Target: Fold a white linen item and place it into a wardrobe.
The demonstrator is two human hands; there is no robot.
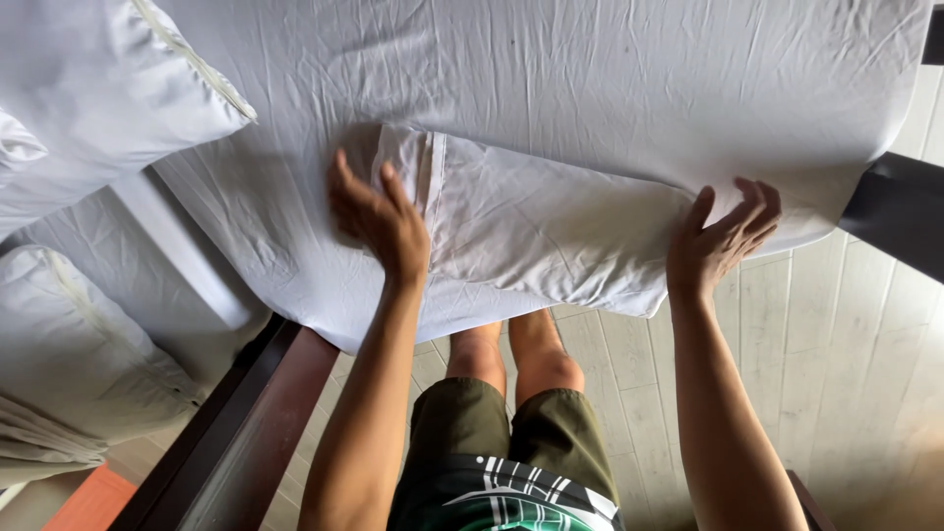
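Note:
A white pillowcase (536, 231) lies flattened near the edge of a bed covered by a white sheet (590, 79). My left hand (379, 216) rests palm down on the pillowcase's left end, fingers spread over its folded hem. At the pillowcase's right end, my right hand (721, 241) has its fingers apart and touches the cloth where it meets the sheet's edge. Neither hand grips anything. My legs stand below the bed edge.
Two white pillows (108, 88) (79, 354) lie at the left. A dark wooden bed frame (246, 423) runs along the lower left, and a dark post (900, 206) stands at the right. Pale floorboards (846, 344) lie underfoot.

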